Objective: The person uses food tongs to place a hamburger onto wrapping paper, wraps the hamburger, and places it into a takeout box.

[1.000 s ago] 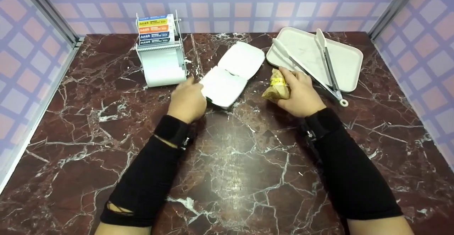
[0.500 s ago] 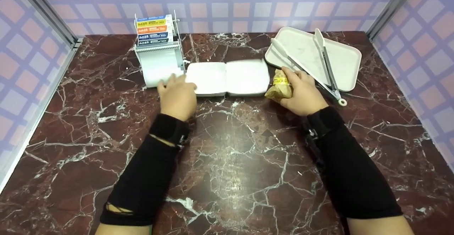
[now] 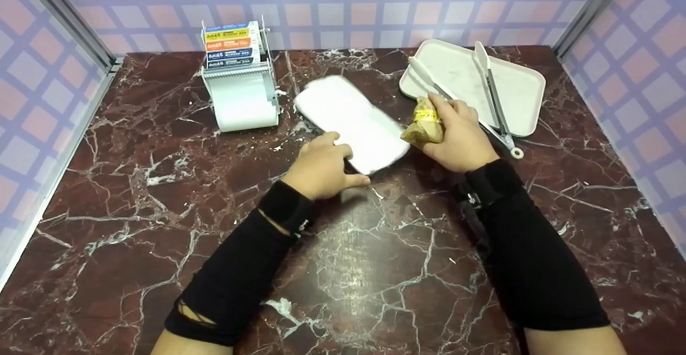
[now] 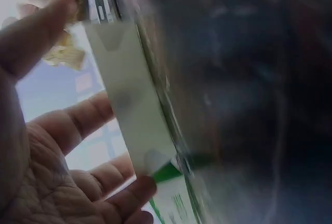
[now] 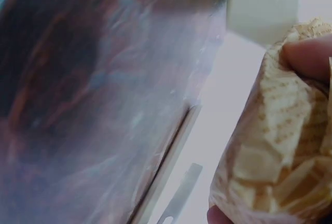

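Note:
A white lidded takeaway box (image 3: pixel 351 121) lies unfolded flat at a slant on the table. My left hand (image 3: pixel 321 167) is at its near left edge, thumb stretched out along the near corner. In the left wrist view, spread fingers (image 4: pixel 101 177) touch the box's side wall, near a green printed patch. My right hand (image 3: pixel 462 139) grips a parcel in tan printed paper (image 3: pixel 424 127) with a yellow tape band, just right of the box. The crumpled, folded end of the wrapping shows in the right wrist view; its contents are hidden.
Back left stands a tape dispenser (image 3: pixel 241 100) with several coloured label boxes (image 3: pixel 230 44) on top. At the back right, tongs (image 3: pixel 496 92) lie spread across a white tray (image 3: pixel 528 113), their ring end over its near edge. A patterned wall (image 3: pixel 332 6) closes the back.
My left hand has turned the box, first level, then slanting down to the right, and has moved to its near edge. My right hand keeps the wrapped parcel in nearly the same place.

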The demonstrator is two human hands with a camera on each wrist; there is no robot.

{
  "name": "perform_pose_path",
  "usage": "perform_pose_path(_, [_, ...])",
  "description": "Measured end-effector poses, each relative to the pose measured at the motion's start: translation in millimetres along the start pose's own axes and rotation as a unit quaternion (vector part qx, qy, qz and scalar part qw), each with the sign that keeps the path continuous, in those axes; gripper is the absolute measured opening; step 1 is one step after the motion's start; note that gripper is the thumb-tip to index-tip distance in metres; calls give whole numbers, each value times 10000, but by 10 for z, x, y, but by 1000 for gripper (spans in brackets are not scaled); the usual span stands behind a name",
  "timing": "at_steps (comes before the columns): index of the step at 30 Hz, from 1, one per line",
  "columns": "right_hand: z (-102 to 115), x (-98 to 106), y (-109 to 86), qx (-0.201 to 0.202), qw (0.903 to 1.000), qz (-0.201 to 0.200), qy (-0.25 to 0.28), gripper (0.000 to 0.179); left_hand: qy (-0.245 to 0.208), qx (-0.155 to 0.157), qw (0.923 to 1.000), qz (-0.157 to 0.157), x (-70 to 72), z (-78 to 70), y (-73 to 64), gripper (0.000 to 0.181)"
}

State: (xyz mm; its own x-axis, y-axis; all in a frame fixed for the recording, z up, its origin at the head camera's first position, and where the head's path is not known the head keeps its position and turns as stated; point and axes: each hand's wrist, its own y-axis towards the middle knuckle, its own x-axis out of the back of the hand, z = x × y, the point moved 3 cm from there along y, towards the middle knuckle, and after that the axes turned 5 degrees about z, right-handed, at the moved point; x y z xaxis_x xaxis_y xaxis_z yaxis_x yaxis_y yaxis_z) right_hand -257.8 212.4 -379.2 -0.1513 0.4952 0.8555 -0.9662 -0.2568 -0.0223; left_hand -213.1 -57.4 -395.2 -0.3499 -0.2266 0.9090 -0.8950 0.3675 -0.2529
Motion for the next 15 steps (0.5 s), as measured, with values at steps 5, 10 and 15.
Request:
perform_pose_path(5, [202,-68,-37,119,9996,65,232,113,-331,5,9995,-14,6,76,-10,67])
perform_pose_path(10, [490,-240,-34,440,9984,323,156,113,-428,-97,9990,21,0,72,11,58])
perform_pose_path(15, [714,-405,30,765,9945,673,-222,111,-442,-109,9990,18,8,69,23,60])
